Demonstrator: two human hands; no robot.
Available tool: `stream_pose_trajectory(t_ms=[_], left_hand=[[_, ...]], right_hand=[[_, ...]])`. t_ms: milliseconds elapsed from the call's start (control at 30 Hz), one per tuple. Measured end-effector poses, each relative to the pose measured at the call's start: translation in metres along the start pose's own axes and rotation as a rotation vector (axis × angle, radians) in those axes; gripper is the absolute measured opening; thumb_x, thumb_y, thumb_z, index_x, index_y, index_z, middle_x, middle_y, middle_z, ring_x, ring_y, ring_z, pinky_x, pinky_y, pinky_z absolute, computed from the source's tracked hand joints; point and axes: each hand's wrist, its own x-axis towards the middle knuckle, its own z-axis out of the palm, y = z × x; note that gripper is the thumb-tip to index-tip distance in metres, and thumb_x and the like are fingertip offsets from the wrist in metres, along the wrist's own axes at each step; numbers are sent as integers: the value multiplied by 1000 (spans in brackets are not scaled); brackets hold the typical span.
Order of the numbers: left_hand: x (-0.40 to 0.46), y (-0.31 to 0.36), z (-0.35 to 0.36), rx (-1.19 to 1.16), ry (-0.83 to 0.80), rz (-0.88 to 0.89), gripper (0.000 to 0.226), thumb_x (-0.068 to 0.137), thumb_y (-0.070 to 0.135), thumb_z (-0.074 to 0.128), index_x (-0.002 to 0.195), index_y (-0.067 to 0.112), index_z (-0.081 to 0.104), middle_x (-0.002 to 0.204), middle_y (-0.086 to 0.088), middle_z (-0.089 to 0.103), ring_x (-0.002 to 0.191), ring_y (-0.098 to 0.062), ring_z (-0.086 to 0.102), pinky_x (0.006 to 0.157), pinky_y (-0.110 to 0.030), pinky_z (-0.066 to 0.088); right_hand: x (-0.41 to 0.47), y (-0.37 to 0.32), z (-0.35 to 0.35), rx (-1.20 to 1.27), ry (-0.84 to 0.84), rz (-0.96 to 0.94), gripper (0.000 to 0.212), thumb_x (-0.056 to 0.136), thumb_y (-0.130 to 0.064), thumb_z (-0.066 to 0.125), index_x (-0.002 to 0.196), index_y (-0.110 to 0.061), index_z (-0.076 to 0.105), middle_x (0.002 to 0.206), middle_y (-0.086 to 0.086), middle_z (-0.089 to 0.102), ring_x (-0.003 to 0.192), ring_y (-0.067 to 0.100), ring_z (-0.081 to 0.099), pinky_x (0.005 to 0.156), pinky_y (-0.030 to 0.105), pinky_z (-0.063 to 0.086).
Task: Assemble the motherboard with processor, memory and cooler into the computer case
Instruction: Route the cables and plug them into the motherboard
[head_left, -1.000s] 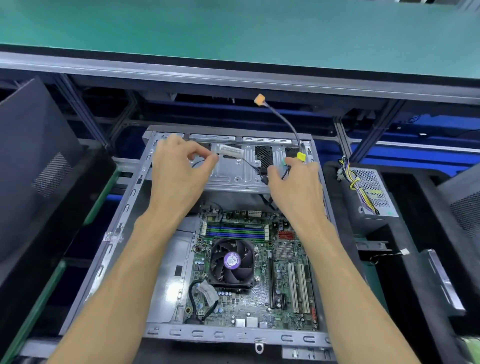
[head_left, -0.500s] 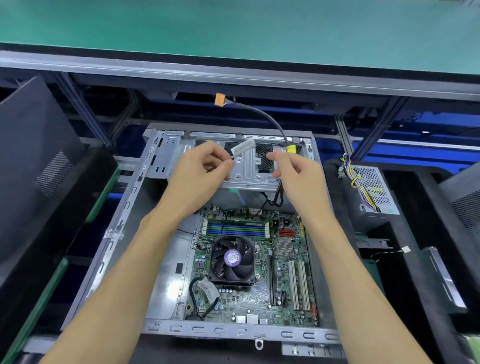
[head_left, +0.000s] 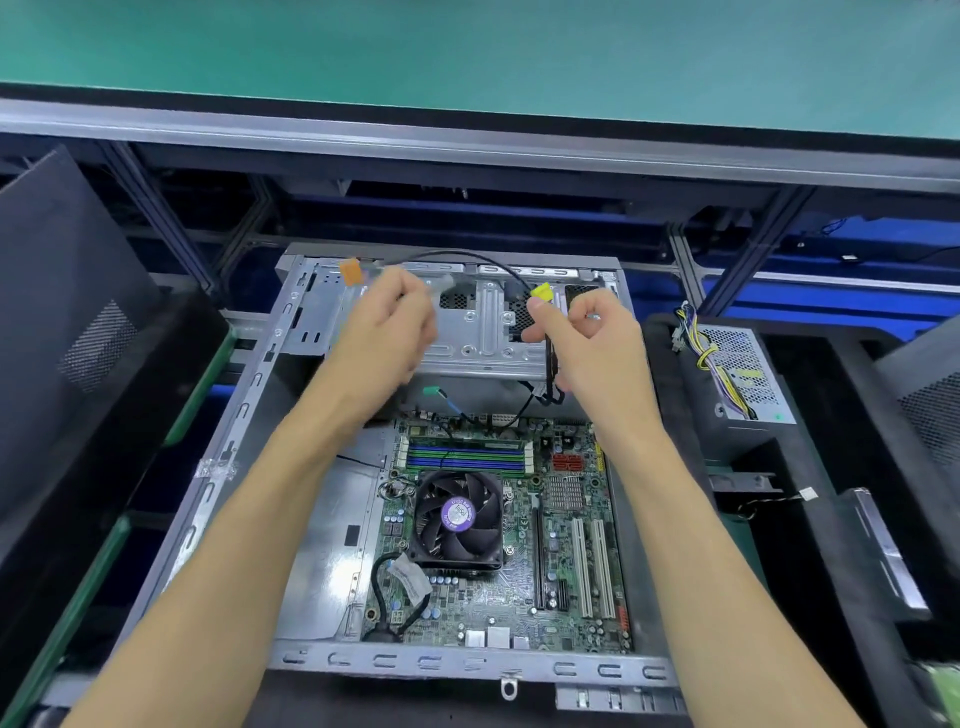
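Left hand (head_left: 387, 332) blurred, fingers curled round thin black cable (head_left: 467, 255); small orange plastic connector (head_left: 351, 272) now just left of that grip, swung over from centre a second ago. Cable arcs right to small yellow plastic connector (head_left: 541, 291), pinched atop right hand (head_left: 587, 338). Green motherboard with black fan cooler (head_left: 460, 519) seated in grey steel case (head_left: 244, 415), below both grips. Likely untangling front-panel leads before plugging.
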Motion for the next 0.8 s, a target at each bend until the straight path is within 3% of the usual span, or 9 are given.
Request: stream_pose_trajectory(t_ms=[133, 200, 300, 400, 500, 567, 667, 733, 800], left_hand=[[0, 11, -10, -347, -12, 82, 32, 97, 40, 49, 70, 24, 41, 55, 6, 25, 42, -11, 16, 38, -17, 16], [-1, 13, -15, -437, -33, 111, 35, 99, 48, 45, 73, 25, 51, 54, 6, 23, 42, -11, 14, 38, -18, 15], [-4, 15, -14, -441, -16, 164, 42, 104, 47, 37, 76, 24, 60, 51, 6, 25, 42, -13, 18, 40, -21, 20], [-4, 17, -9, -292, 27, 202, 43, 102, 32, 37, 74, 22, 69, 54, 6, 42, 52, -14, 37, 53, -27, 34], [-4, 15, -6, -358, -156, 122, 31, 100, 25, 40, 92, 17, 69, 57, 7, 33, 48, -11, 27, 46, -25, 22], [-6, 14, -6, -402, -299, 45, 24, 102, 34, 41, 103, 18, 60, 57, 8, 24, 46, -11, 17, 43, -21, 14], [-9, 15, -3, -313, -429, -17, 36, 103, 51, 35, 100, 22, 56, 59, 6, 21, 48, -14, 12, 44, -21, 13], [-11, 16, -4, -224, -475, -7, 34, 107, 41, 33, 97, 19, 58, 60, 3, 27, 48, -16, 18, 44, -21, 19], [-14, 16, -5, -120, -523, 33, 28, 107, 26, 37, 95, 14, 60, 62, 1, 42, 52, -17, 34, 49, -26, 30]], right_hand=[[0, 1, 0, -61, -104, 10, 14, 98, -28, 64, 104, -20, 55, 84, -9, 78, 40, 15, 50, 52, 33, 49], [-1, 2, 2, -100, -170, -13, 4, 98, -23, 65, 100, -19, 64, 81, -6, 78, 44, 17, 57, 58, 38, 54], [-3, 5, 7, -195, -313, -13, 6, 94, -16, 69, 89, -17, 72, 70, -2, 75, 48, 17, 62, 54, 36, 58], [-6, 6, 11, -254, -408, -1, 5, 93, -13, 72, 89, -15, 72, 66, 2, 74, 57, 19, 72, 60, 33, 62], [-7, 10, 12, -217, -548, 83, 3, 93, -9, 70, 95, -9, 73, 82, 8, 78, 78, 21, 77, 77, 40, 64], [-7, 13, 14, -390, -690, 103, 12, 94, -19, 70, 106, -17, 74, 102, 3, 77, 91, 19, 76, 91, 44, 60], [-7, 14, 15, -694, -861, 5, 39, 97, -31, 66, 134, -23, 64, 136, -4, 64, 120, 6, 59, 110, 31, 43], [-10, 11, 17, -700, -895, -24, 43, 98, -30, 63, 141, -24, 59, 142, -5, 59, 123, 1, 52, 108, 23, 38], [-11, 10, 15, -547, -853, 26, 26, 100, -23, 61, 125, -29, 69, 131, -1, 68, 119, 9, 64, 108, 31, 47]])
